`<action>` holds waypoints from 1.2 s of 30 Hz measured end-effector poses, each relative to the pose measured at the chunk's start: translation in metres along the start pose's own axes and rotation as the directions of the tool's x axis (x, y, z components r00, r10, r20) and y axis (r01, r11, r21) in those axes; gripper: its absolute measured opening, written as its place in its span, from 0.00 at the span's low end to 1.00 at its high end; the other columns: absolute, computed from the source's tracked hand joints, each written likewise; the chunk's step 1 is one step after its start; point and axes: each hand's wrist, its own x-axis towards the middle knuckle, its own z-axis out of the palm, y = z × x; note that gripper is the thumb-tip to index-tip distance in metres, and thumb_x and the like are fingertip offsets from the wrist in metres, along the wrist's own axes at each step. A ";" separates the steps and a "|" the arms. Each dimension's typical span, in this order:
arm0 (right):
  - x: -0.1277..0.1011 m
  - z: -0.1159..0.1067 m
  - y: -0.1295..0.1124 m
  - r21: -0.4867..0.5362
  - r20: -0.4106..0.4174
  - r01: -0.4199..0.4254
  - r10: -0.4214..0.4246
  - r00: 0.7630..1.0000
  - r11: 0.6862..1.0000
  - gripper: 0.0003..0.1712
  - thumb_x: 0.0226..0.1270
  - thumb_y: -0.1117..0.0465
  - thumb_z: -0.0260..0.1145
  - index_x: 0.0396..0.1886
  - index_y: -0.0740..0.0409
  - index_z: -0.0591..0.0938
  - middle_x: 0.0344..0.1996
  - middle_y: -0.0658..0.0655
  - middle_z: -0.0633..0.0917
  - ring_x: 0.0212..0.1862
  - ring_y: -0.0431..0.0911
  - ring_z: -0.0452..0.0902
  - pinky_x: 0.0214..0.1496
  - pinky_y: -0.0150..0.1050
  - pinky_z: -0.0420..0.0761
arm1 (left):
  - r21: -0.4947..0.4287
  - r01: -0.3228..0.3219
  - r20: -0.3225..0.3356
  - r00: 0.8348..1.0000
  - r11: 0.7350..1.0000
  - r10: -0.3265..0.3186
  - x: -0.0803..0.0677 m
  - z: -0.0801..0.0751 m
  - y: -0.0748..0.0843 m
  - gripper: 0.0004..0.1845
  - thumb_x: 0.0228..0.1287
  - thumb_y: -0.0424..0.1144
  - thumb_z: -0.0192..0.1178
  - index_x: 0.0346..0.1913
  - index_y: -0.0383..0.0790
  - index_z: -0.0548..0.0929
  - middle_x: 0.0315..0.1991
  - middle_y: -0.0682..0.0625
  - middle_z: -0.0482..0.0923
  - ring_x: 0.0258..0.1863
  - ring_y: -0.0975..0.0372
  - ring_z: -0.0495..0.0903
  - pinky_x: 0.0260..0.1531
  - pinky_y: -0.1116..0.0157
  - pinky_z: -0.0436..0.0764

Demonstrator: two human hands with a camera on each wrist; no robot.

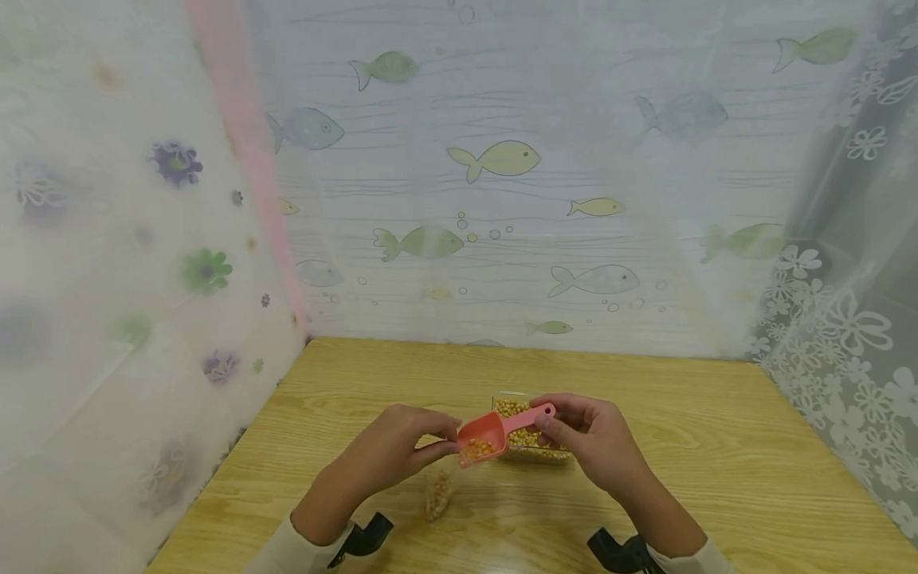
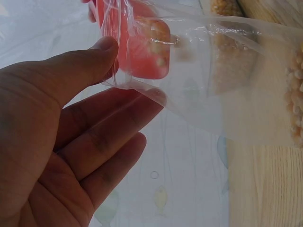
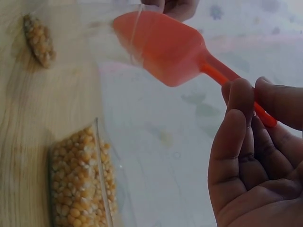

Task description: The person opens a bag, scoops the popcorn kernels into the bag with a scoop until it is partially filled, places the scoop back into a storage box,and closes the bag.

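Pink scoop (image 1: 482, 438) carrying yellow kernels, hovering over the wooden table (image 1: 717, 446), right hand (image 1: 588, 434) pinching its handle at three o'clock, left hand (image 1: 402, 450) pinching a clear bag (image 2: 213, 90) at nine o'clock, kernel tub (image 1: 531, 442) sitting behind, fish-print curtain (image 1: 502, 159) hanging at twelve o'clock.

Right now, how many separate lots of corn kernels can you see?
3. One in the pink scoop held between both hands; one in the clear container behind the scoop; one at the bottom of the clear bag hanging near the wooden table. More may be hidden behind the hands.
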 end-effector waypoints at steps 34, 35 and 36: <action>-0.006 -0.009 -0.012 -0.117 -0.065 0.171 -0.179 0.982 0.978 0.14 0.75 0.60 0.69 0.56 0.58 0.86 0.39 0.60 0.90 0.36 0.49 0.89 0.39 0.40 0.90 | 0.025 -0.007 -0.004 1.000 1.000 0.007 0.000 0.000 -0.001 0.04 0.72 0.46 0.66 0.39 0.53 0.87 0.49 0.58 0.89 0.47 0.71 0.88 0.49 0.69 0.86; -0.006 -0.011 -0.012 -0.119 -0.071 0.175 -0.185 0.980 0.977 0.14 0.75 0.60 0.68 0.56 0.58 0.86 0.39 0.59 0.90 0.36 0.49 0.89 0.39 0.40 0.90 | 0.028 -0.005 -0.004 1.000 1.000 0.005 0.000 0.000 -0.001 0.04 0.72 0.46 0.66 0.39 0.53 0.87 0.49 0.58 0.89 0.47 0.71 0.88 0.49 0.69 0.86; -0.006 -0.012 -0.013 -0.121 -0.078 0.179 -0.189 0.979 0.976 0.14 0.75 0.61 0.68 0.56 0.59 0.86 0.39 0.58 0.91 0.36 0.50 0.89 0.39 0.40 0.90 | 0.028 -0.004 -0.003 1.000 1.000 0.004 0.000 0.000 -0.001 0.04 0.72 0.46 0.66 0.39 0.53 0.87 0.49 0.57 0.89 0.47 0.71 0.88 0.49 0.69 0.86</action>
